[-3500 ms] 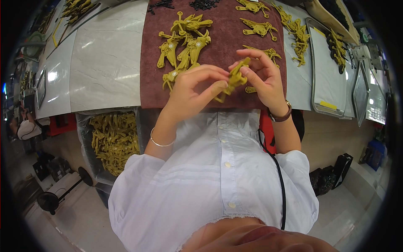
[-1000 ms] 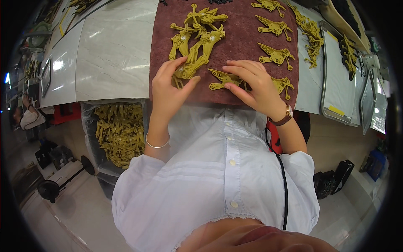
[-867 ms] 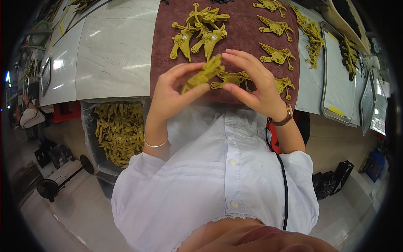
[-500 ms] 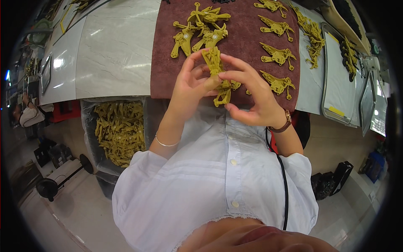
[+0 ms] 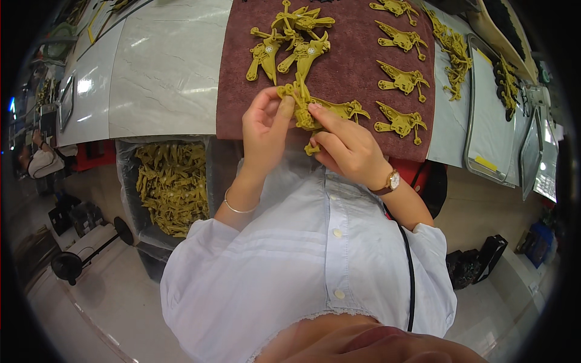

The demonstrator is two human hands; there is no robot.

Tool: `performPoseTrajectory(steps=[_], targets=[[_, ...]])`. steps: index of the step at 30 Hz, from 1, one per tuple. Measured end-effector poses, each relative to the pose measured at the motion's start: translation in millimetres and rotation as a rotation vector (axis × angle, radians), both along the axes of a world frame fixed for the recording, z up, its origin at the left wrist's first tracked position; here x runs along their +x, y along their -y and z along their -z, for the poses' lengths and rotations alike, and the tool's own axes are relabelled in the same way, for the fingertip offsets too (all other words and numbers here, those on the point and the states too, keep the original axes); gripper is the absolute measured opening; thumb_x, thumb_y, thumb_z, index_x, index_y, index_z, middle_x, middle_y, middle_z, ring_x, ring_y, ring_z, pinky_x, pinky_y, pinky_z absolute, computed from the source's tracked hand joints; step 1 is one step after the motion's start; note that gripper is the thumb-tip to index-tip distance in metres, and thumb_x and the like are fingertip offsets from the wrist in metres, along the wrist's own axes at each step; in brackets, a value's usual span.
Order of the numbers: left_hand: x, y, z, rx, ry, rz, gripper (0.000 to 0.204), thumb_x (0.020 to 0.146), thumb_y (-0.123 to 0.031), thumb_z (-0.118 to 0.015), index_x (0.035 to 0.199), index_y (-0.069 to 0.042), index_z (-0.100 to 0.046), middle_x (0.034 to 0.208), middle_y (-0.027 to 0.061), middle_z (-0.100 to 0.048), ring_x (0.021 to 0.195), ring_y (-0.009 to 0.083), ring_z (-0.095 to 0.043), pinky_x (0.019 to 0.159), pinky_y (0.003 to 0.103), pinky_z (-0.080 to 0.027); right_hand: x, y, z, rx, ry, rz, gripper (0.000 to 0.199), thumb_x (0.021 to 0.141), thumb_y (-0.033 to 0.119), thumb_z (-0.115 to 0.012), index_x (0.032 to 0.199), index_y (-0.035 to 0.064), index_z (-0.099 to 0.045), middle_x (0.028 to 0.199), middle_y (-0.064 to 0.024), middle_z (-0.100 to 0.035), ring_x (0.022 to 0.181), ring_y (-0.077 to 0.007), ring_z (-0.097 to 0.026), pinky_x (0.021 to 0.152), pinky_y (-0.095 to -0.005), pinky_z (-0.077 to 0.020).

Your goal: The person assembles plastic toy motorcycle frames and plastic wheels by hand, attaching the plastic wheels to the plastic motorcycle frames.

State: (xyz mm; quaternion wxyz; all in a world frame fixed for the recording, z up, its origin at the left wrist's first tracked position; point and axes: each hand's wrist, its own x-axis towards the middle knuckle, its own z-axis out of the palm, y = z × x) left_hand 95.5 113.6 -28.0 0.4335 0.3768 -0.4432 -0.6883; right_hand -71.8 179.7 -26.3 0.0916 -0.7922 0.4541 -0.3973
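Near the front edge of the maroon cloth (image 5: 357, 66), both my hands hold an olive-yellow plastic toy part (image 5: 304, 117) above the edge. My left hand (image 5: 267, 124) pinches its upper left side between thumb and fingers. On the other side, my right hand (image 5: 351, 148) has its fingertips closed on the part's right and lower side. My fingers hide some of its shape. Just behind my right fingers, another olive-yellow part (image 5: 348, 109) shows on the cloth, partly covered. Beyond my hands lies a loose cluster of similar parts (image 5: 310, 53), some marked with a white star.
Several matching pieces (image 5: 400, 119) lie in a column along the cloth's right side. A lined bin (image 5: 130, 199) full of such parts stands below the table at left. Farther right are more parts (image 5: 458, 66) and a metal-rimmed tray (image 5: 484, 139).
The held part has turned and tilted in my hands. My right hand has rotated and closed in on it, its watch face now showing. The part behind my fingers has come into view.
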Motion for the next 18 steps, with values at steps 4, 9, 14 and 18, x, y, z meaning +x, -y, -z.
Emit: performPoseTrajectory(steps=[4, 9, 14, 18], targets=[[3.6, -3.6, 15.1, -0.076, 0.034, -0.098, 0.026, 0.101, -0.012, -0.046, 0.118, 0.006, -0.053, 0.113, 0.0143, -0.064, 0.102, 0.0168, -0.063, 0.087, 0.028, -0.053, 29.3, 4.2, 14.3, -0.096, -0.028, 0.069, 0.012, 0.079, 0.007, -0.066, 0.084, 0.0004, -0.057, 0.125, -0.0264, -0.057, 0.1, -0.0321, -0.066, 0.073, -0.0357, -0.0555], [11.6, -7.0, 8.7, 0.079, -0.039, -0.191, 0.031, 0.102, -0.011, -0.042, 0.126, 0.008, -0.047, 0.12, 0.0187, -0.061, 0.106, 0.0207, -0.063, 0.091, 0.03, -0.051, 41.9, 0.5, 11.3, 0.067, 0.197, 0.2, 0.015, 0.083, 0.005, -0.067, 0.089, -0.0016, -0.054, 0.118, -0.0248, -0.061, 0.085, -0.0286, -0.068, 0.068, -0.0321, -0.0546], [26.8, 7.6, 10.0, 0.068, -0.124, -0.22, 0.025, 0.1, -0.009, -0.044, 0.121, 0.004, -0.047, 0.126, 0.0213, -0.056, 0.107, 0.0212, -0.061, 0.093, 0.034, -0.051, -9.8, 24.9, -2.1, 0.011, 0.594, 0.382, 0.013, 0.088, 0.008, -0.066, 0.091, 0.002, -0.055, 0.106, -0.0194, -0.069, 0.075, -0.0153, -0.067, 0.065, -0.0257, -0.0529], [50.0, 13.2, 11.6, 0.075, -0.106, -0.307, 0.017, 0.097, -0.004, -0.048, 0.114, 0.0, -0.045, 0.13, 0.0241, -0.051, 0.107, 0.0218, -0.06, 0.093, 0.037, -0.051, -110.4, 49.1, -7.2, -0.325, 0.228, 0.791, 0.009, 0.088, 0.007, -0.066, 0.089, 0.0007, -0.061, 0.105, -0.0162, -0.07, 0.081, -0.0175, -0.069, 0.064, -0.0278, -0.054]])
